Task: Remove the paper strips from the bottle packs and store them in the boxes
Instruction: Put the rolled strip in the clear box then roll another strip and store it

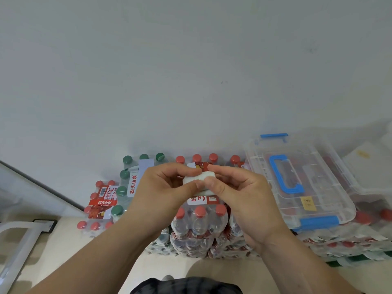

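Note:
My left hand (163,187) and my right hand (237,192) meet above the stacked bottle packs. Together they pinch a folded white paper strip (200,177) with a red print at its top edge. Under the hands stands a shrink-wrapped pack of red-capped bottles (199,221); a white and red paper strip (201,199) lies on its top, partly hidden by my fingers. To the right a clear plastic box (301,185) with a blue handle and blue latches rests shut on further packs.
A pack of green-capped bottles (127,181) with a white strip stands left of the hands. A lower red-capped pack (99,206) with a red label sits further left. A white wall rises behind. A white frame (19,245) stands at the lower left on the pale floor.

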